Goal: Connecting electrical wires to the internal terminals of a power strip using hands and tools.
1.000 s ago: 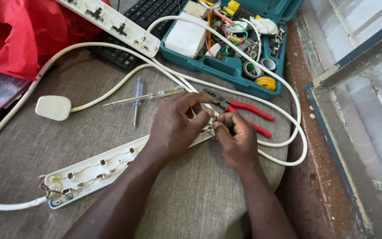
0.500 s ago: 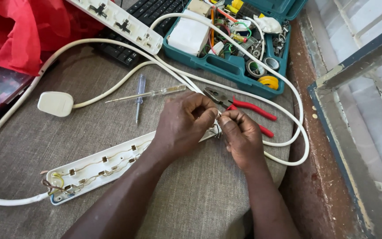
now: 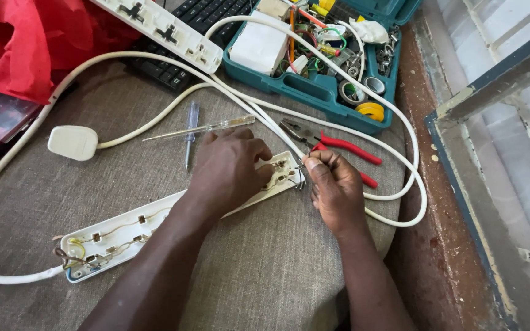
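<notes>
An opened power strip (image 3: pixel 173 224), cover off and contacts exposed, is laid diagonally on the grey cloth surface (image 3: pixel 265 276), its near-left end joined to a white cable (image 3: pixel 400 129), its far-right end between the two hands. The left hand (image 3: pixel 231 165) is pressed down on the strip's far-right part, fingers (image 3: pixel 259 150) curled over its edge and gripping it. The right hand (image 3: pixel 335 187) is set just right of that end, its fingers (image 3: pixel 317 162) pinched together at the end contacts; what is pinched is too small to be made out.

Red-handled pliers (image 3: pixel 332 144) are seen lying just beyond the right hand, jaws pointing far-left. A clear-handled tester screwdriver (image 3: pixel 200 129) and a blue-handled one (image 3: pixel 190 132) are crossed on the surface beyond the left hand. A white plug (image 3: pixel 73 142) is found to the far left, its cable running up and right. A teal toolbox (image 3: pixel 314 86), open and filled with wires, tape rolls and small parts, is placed at the far right. A second white strip (image 3: pixel 161 30) is laid over a black keyboard (image 3: pixel 197 18) at the far centre. Red cloth (image 3: pixel 26 43) is bunched at the far left. The long cable is looped around the right side of the work area
</notes>
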